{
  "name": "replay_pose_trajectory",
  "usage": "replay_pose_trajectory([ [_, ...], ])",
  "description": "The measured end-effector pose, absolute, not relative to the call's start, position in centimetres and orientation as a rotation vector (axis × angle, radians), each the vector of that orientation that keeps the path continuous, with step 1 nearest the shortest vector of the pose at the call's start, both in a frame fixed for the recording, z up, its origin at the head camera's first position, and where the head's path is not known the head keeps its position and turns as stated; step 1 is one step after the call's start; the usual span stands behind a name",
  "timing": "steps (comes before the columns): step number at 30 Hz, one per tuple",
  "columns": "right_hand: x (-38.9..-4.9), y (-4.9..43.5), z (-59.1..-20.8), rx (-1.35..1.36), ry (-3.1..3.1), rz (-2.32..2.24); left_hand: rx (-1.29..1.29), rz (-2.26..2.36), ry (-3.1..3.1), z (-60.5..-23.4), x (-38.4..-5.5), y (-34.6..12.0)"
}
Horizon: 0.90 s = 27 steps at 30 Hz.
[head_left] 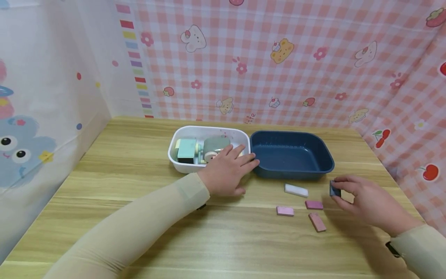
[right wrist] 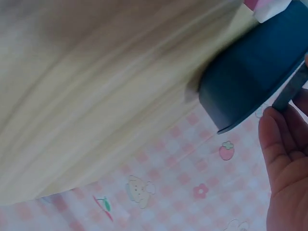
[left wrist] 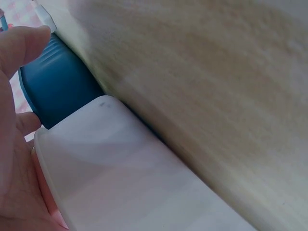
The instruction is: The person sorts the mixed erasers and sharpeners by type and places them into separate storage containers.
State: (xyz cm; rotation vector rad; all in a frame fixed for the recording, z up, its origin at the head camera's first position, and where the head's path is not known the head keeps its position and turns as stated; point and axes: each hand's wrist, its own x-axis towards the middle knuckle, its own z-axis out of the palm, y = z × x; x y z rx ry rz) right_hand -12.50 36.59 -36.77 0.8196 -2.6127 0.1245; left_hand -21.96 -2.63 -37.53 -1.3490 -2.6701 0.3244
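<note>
My right hand (head_left: 369, 203) pinches a small dark grey-blue block (head_left: 335, 189) between thumb and fingers, just off the front right corner of the navy bin (head_left: 289, 174). The right wrist view also shows this block, held near the bin's rim. My left hand (head_left: 226, 170) lies palm down with fingers spread over the front right of the white bin (head_left: 186, 167), its fingertips at the edge where the two bins meet. Inside the white bin are a mint-green boxy piece (head_left: 188, 147) and a grey-green piece (head_left: 213, 144); the hand hides the rest.
On the wooden table (head_left: 139, 232), in front of the navy bin, lie a white block (head_left: 296, 190), a magenta block (head_left: 314, 205), a light pink block (head_left: 285, 211) and a salmon block (head_left: 317, 222). A pink checked cloth (head_left: 223, 62) hangs behind the table.
</note>
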Motion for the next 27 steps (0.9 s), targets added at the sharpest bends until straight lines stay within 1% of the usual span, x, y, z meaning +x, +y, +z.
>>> replay_pose_trajectory([
  [9, -14.5, 34.5, -35.6, 0.943, -2.41, 0.114, -1.347, 0.319, -2.672, -37.7, -22.0, -2.6],
  [15, -15.9, 33.1, -34.8, 1.017, -2.428, 0.106, -1.35, 0.318, -2.667, -37.7, -22.0, -2.7],
  [27, -18.2, 30.9, -33.5, 1.084, -2.447, 0.097, -1.348, 0.317, -2.669, -37.6, -22.0, -2.7],
])
